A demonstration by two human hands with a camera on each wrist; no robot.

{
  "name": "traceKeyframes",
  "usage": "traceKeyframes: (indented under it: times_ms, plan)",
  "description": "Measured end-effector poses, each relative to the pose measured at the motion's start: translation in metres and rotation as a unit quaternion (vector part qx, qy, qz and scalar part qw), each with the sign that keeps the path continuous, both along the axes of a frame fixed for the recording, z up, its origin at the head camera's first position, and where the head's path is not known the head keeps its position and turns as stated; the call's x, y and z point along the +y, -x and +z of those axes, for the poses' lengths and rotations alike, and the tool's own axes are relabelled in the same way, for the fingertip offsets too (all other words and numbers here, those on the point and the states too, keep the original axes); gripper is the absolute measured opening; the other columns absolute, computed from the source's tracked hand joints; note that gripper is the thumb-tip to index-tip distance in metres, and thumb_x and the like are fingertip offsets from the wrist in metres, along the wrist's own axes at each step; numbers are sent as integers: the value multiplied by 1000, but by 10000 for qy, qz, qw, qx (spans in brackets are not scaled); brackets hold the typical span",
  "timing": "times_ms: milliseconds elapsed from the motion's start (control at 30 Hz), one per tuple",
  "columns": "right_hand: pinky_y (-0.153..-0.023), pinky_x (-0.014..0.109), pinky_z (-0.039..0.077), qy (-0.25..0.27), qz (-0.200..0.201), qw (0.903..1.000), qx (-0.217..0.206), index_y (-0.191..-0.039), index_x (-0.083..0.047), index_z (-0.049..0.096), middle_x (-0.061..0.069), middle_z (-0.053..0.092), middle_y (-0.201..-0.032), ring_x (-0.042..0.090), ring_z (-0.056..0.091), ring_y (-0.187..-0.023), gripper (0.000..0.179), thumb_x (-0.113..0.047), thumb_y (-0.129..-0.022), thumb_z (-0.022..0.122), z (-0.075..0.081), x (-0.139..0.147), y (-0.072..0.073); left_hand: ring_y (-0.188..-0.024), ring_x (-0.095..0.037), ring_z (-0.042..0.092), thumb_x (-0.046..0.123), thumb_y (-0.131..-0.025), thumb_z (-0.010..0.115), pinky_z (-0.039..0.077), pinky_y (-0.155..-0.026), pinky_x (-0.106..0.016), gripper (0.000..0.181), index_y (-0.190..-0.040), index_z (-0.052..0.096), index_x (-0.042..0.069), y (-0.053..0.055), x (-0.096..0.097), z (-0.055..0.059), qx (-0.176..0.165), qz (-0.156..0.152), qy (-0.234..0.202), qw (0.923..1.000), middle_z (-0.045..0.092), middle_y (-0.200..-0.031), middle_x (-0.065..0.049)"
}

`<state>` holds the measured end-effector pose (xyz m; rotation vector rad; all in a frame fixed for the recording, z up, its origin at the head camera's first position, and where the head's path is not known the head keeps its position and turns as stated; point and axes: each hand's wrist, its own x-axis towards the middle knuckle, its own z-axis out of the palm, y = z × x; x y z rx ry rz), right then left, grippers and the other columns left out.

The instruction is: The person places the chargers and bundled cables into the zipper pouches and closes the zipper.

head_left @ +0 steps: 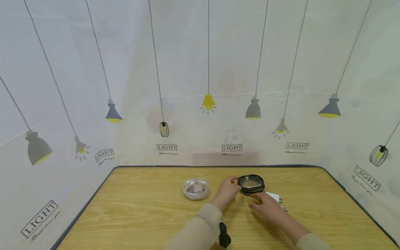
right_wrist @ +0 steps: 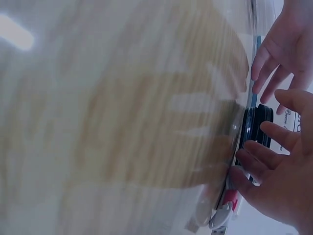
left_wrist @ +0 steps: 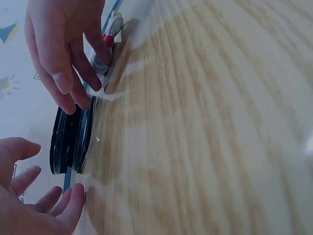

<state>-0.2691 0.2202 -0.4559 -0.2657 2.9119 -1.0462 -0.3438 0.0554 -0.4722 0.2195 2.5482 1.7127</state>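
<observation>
A black-rimmed oval case [head_left: 251,184] with a clear lid lies on the wooden table [head_left: 137,215]; from the side it shows dark stacked layers [left_wrist: 72,139]. At its left side is my left hand [head_left: 227,191], fingers spread and relaxed, with a gap to the case in the left wrist view. My right hand [head_left: 267,206] hovers at the case's front right, fingers loosely bent, its fingertips right by the case end. Nothing is gripped by either hand. Partly behind the right hand lies a white charger plug [head_left: 272,196] with metal prongs, and more prongs show just below it.
Left of my left hand sits a clear oval case [head_left: 196,189] with a pinkish cable coiled inside. A red-and-white small item [left_wrist: 111,36] shows beyond the right hand. Behind the table hangs a white backdrop [head_left: 187,132] printed with lamps; a dark border runs along the table edge.
</observation>
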Motion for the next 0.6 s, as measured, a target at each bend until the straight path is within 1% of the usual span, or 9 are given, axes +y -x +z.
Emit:
traceKeyframes:
  times_ms: [33, 100, 167, 267, 367, 433, 500, 600]
  plan:
    - [-94, 57, 42, 31, 14, 10000, 5, -123, 2, 63, 23, 58, -124, 43, 53, -116, 43, -25, -91, 68, 0, 1, 0, -108, -29, 58, 10, -83, 72, 49, -88, -44, 42, -124, 65, 7, 0, 2, 0, 8, 9, -36, 10000, 61, -121, -15]
    - [-93, 56, 44, 111, 40, 9999, -3, -123, 3, 62, 24, 59, -124, 43, 54, -114, 42, -24, -91, 68, 0, 3, 1, -112, -30, 57, 12, -81, 76, 48, -92, -45, 47, -126, 62, 4, 1, 5, 0, 100, -17, 53, 9999, 60, -124, -15]
    - [-92, 55, 45, 217, 54, 9997, -32, -123, 3, 62, 24, 59, -123, 44, 56, -112, 41, -23, -91, 68, 1, 7, 1, -114, -29, 57, 13, -79, 79, 47, -94, -43, 52, -127, 61, 2, 1, 10, 0, 282, -108, 186, 9994, 60, -125, -15]
    - [-90, 55, 46, 384, 86, 9992, -103, -123, 5, 62, 24, 59, -123, 44, 56, -111, 41, -22, -92, 68, 2, 11, 2, -111, -27, 58, 14, -76, 83, 47, -94, -40, 56, -126, 61, 0, 3, 15, 0, 639, -243, 454, 9966, 62, -121, -13]
    - [-89, 54, 47, 450, 62, 9988, -155, -122, 5, 62, 22, 61, -121, 43, 57, -110, 40, -22, -92, 67, 4, 14, 3, -108, -23, 58, 17, -75, 85, 47, -93, -37, 57, -124, 62, 2, 4, 19, 1, 858, -319, 756, 9929, 63, -119, -11]
    - [-88, 53, 48, 451, 17, 9988, -179, -121, 4, 61, 21, 61, -120, 41, 57, -109, 39, -22, -93, 66, 5, 16, 4, -108, -23, 57, 19, -75, 86, 46, -93, -37, 57, -125, 63, 4, 5, 21, 3, 890, -353, 945, 9909, 62, -119, -10]
    - [-87, 53, 48, 419, -43, 9990, -164, -121, 4, 62, 21, 62, -119, 40, 58, -108, 38, -21, -93, 66, 6, 17, 5, -110, -23, 55, 20, -74, 86, 46, -93, -37, 59, -126, 63, 6, 4, 23, 5, 817, -378, 1054, 9903, 60, -121, -10]
    - [-88, 53, 48, 454, -104, 9988, -130, -121, 5, 61, 21, 62, -120, 40, 58, -108, 37, -19, -93, 65, 7, 19, 8, -113, -25, 54, 19, -75, 86, 46, -94, -39, 60, -128, 62, 7, 3, 27, 7, 695, -394, 1013, 9916, 59, -124, -10]
